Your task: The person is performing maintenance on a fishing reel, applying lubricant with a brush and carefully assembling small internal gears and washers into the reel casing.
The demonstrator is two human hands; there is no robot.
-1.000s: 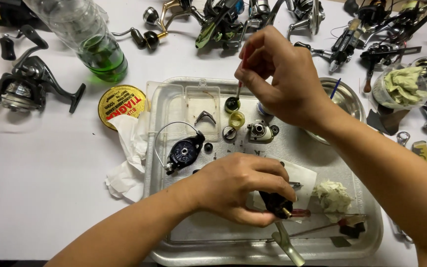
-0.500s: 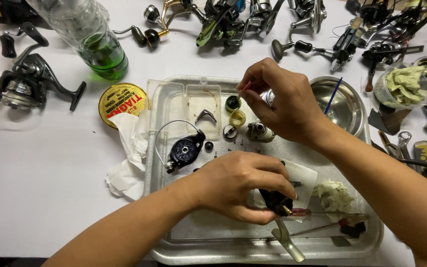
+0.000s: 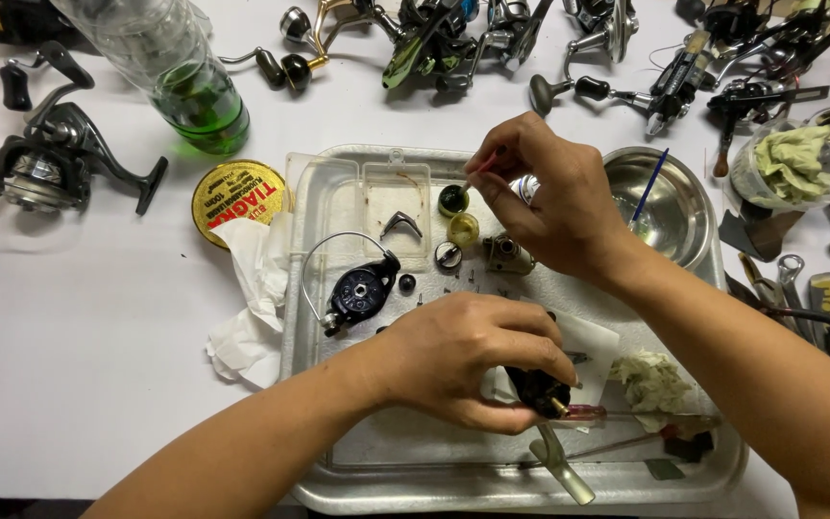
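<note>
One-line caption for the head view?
Left hand grips a dark reel body over a metal tray; right hand pinches a thin stick.

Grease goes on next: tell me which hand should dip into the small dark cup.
Right. The right hand holds a thin stick with its tip at the small dark cup; the left hand is occupied gripping the black reel part.

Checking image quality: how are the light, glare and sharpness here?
Head view: even, soft overhead light, faint shadows under the left hand; glare on the steel bowl and tray rim; small parts sharp, right hand crisp, edges slightly stretched.
</note>
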